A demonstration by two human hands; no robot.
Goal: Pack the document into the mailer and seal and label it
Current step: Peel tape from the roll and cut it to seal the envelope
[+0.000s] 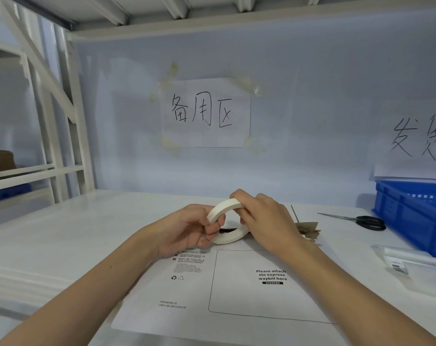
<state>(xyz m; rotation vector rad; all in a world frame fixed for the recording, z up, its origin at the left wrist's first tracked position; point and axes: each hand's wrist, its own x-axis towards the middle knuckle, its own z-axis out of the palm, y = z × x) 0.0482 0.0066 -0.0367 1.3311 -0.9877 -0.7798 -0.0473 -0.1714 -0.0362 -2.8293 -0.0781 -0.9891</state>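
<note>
White worktable, running under a shelving frame; it is serving as the packing surface, everything lying within arm's reach.

White mailer, lying flat at the near centre, printed face up with the waybill box showing. Likely placed this way so the far edge, where the flap should be, is sitting right under the hands for sealing. That edge is being covered by both hands, so I cannot tell whether the flap is closed. The document is not showing anywhere; judged to be inside already, unconfirmed.

Blue crate, far right, cut off by the frame edge; contents not readable.

Left hand, fingers curling around the near-left side of the masking tape roll, thumb side pinching it. Right hand, fingers wrapping over the top of the roll, fingertips tucking out of view. Roll is being held tilted just above the mailer's far edge, probably while the free tape end is being searched for; the end itself is too small to make out.

Scissors, lying to the right, between hands and crate, handy for cutting tape.

Small label piece with a barcode, lying near right on clear wrapping, waiting; print blurred.

Brown cardboard scrap, partly hidden behind the right hand.
</note>
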